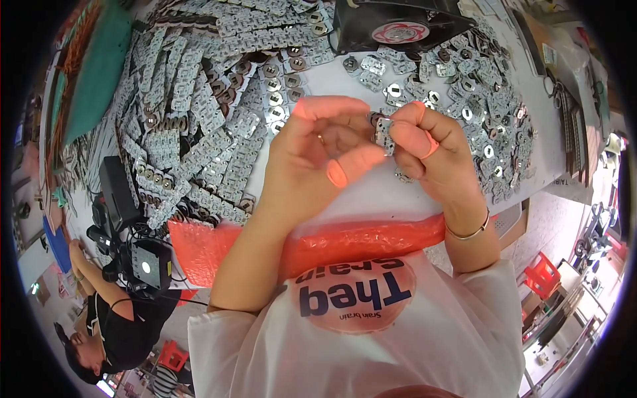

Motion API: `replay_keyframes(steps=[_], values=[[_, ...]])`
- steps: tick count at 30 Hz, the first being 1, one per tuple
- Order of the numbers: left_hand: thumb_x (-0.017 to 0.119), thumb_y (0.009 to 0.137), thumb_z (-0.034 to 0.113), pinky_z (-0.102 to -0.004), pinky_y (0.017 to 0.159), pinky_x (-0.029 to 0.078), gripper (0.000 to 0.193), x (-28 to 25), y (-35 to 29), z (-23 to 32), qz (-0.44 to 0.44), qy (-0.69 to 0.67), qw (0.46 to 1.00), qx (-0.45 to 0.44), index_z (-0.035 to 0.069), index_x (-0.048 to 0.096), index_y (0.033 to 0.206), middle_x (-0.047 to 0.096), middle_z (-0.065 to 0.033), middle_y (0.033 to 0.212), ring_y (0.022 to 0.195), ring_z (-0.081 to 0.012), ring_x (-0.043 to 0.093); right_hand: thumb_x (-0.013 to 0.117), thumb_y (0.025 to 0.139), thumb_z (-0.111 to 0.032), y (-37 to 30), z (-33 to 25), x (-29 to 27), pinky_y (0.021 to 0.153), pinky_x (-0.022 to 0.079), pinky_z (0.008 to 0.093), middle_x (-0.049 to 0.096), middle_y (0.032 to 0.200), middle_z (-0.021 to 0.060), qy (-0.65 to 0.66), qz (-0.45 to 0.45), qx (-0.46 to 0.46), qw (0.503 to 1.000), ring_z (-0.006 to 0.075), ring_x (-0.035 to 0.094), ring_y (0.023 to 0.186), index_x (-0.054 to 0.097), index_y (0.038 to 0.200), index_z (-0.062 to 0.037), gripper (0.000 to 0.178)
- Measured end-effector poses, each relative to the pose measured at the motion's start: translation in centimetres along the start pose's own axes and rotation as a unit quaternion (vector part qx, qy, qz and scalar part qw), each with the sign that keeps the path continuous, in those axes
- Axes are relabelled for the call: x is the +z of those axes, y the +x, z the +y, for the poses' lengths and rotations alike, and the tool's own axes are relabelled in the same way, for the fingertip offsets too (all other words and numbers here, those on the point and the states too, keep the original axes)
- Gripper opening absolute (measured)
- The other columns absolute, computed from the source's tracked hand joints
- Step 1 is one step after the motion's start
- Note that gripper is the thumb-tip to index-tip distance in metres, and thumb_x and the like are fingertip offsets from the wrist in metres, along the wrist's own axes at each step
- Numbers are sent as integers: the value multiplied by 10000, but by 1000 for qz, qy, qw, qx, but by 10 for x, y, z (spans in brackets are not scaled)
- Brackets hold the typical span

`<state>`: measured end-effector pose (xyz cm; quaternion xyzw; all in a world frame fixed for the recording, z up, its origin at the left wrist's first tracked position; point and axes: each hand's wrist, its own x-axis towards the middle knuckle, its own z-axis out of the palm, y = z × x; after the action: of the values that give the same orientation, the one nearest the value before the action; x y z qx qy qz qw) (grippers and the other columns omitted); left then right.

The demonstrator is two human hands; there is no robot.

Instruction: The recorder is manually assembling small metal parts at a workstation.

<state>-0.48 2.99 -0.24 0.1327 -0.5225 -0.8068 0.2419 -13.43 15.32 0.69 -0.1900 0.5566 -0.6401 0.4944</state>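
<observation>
My right hand pinches a small pale circuit board between thumb and forefinger, above the middle of the table. Close beside the board's left side is my left hand, its thumb and forefinger apart and the other fingers loosely curled. The left thumb tip is at the board's lower edge; whether it touches cannot be made out. Orange finger covers sit on the thumbs and forefingers. Strips of joined circuit boards lie heaped on the left, and loose single boards are spread on the right.
A black fan-like unit stands at the far side. Red plastic wrap lines the near table edge. Black devices with cables sit at the left corner. Another person is at the lower left; a red stool is at right.
</observation>
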Motion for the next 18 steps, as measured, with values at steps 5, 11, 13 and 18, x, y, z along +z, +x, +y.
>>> replay_keyframes(steps=[5, 11, 13, 18], values=[[719, 767, -31, -294, 792, 506, 331, -7, -3, -7, -65, 177, 977, 101, -1, 549, 1049, 601, -109, 1003, 905, -168, 590, 613, 906, -187, -4, -6, -1, 442, 287, 199, 477, 565, -33, -23, 13, 13, 1000, 35, 378, 470, 613, 858, -14, 180], [757, 753, 65, -251, 644, 521, 247, 0, -3, -12, 14, 213, 974, 79, 16, 594, 932, 642, -71, 889, 760, -143, 629, 612, 904, -175, 1, -9, -12, 456, 301, 193, 525, 607, -22, -172, 76, -48, 981, 22, 415, 503, 636, 845, -15, 173], [732, 768, 14, -278, 751, 530, 284, 1, -1, -11, -81, 308, 945, 76, 12, 578, 1006, 629, -99, 972, 847, -171, 628, 612, 905, -181, 0, -8, -17, 460, 306, 189, 539, 620, -18, -241, 131, -120, 954, 16, 422, 511, 642, 847, -18, 176], [725, 769, 34, -250, 695, 502, 244, -6, 9, 4, -77, 423, 884, 181, 25, 634, 995, 658, -74, 913, 803, -128, 615, 589, 920, -171, -8, -18, -20, 479, 352, 178, 569, 665, -13, -106, 205, -225, 947, 33, 475, 542, 641, 917, -20, 160]])
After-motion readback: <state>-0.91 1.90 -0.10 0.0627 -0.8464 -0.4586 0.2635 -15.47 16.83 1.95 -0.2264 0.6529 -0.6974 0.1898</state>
